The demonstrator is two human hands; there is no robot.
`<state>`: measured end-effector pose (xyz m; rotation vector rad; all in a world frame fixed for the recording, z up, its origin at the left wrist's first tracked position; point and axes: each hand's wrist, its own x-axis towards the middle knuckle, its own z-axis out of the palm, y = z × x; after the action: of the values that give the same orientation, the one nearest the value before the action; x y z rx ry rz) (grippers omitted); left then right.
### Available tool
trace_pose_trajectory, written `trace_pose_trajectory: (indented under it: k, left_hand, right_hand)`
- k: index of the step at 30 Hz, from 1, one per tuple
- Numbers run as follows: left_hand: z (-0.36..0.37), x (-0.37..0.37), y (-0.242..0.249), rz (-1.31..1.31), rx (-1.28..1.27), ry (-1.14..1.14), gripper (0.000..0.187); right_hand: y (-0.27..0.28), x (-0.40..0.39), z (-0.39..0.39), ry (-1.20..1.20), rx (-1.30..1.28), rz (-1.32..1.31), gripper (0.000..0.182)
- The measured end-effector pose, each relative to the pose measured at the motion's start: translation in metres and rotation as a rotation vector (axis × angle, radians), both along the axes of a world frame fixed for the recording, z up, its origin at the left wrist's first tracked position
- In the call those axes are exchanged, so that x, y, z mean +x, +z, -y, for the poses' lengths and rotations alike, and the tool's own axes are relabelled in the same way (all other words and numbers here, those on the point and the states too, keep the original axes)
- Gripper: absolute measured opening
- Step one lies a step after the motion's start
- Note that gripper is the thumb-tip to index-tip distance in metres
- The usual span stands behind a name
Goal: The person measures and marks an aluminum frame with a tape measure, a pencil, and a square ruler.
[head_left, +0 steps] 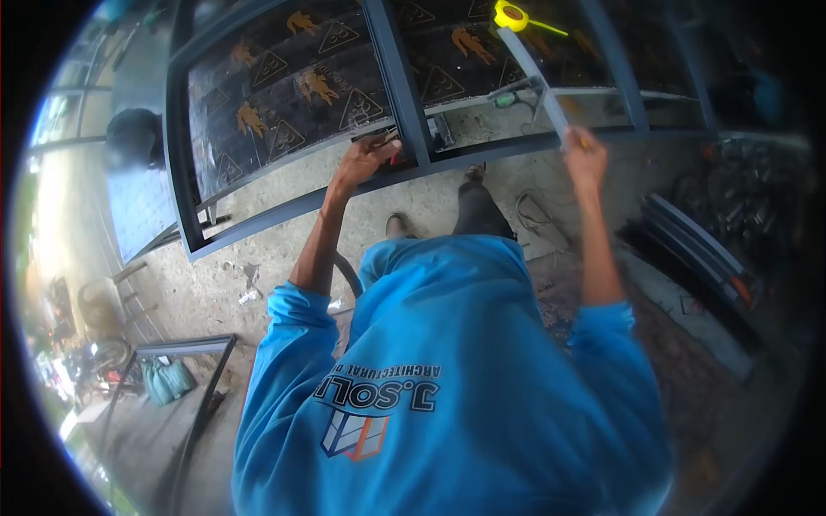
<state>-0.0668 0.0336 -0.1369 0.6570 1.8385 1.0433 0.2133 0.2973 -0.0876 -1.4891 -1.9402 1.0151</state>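
Note:
My left hand [366, 159] rests on the grey metal frame [404, 95] where an upright bar meets the lower rail, fingers closed on a small red-tipped tool [394, 153]. My right hand [585, 155] is raised over the lower rail and grips a long pale metal strip [533, 73] that slants up and left across the frame. A yellow tape measure [510, 15] lies near the strip's far end. A green-handled tool [508, 99] lies on the frame between my hands. Dark sheets with orange prints [284, 86] sit behind the frame.
My leg [477, 211] and a shoe [396, 225] stand on rough concrete below the frame. Stacked metal profiles [697, 249] lie at the right. A second frame [185, 348] and green bags [168, 378] are at lower left. A cable [533, 215] loops on the floor.

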Motion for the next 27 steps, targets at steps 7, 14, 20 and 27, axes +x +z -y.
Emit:
trace_pose_trajectory:
  k: [7, 14, 20, 27]
  left_hand:
    - [-0.043, 0.010, 0.003, 0.108, -0.274, -0.053, 0.089]
    - [-0.049, 0.016, -0.002, 0.216, -0.391, 0.077, 0.073]
    - [-0.041, 0.018, -0.010, 0.209, -0.335, 0.073, 0.061]
    - [-0.043, 0.013, -0.021, -0.567, -0.675, 0.076, 0.037]
  right_hand:
    - [-0.065, -0.120, -0.092, 0.298, 0.042, -0.075, 0.023]
    - [-0.058, -0.127, -0.116, 0.633, 0.321, -0.135, 0.046]
    - [-0.029, -0.073, -0.140, 0.663, 0.129, -0.002, 0.030]
    - [-0.010, -0.026, -0.151, 0.313, -0.257, -0.256, 0.026]
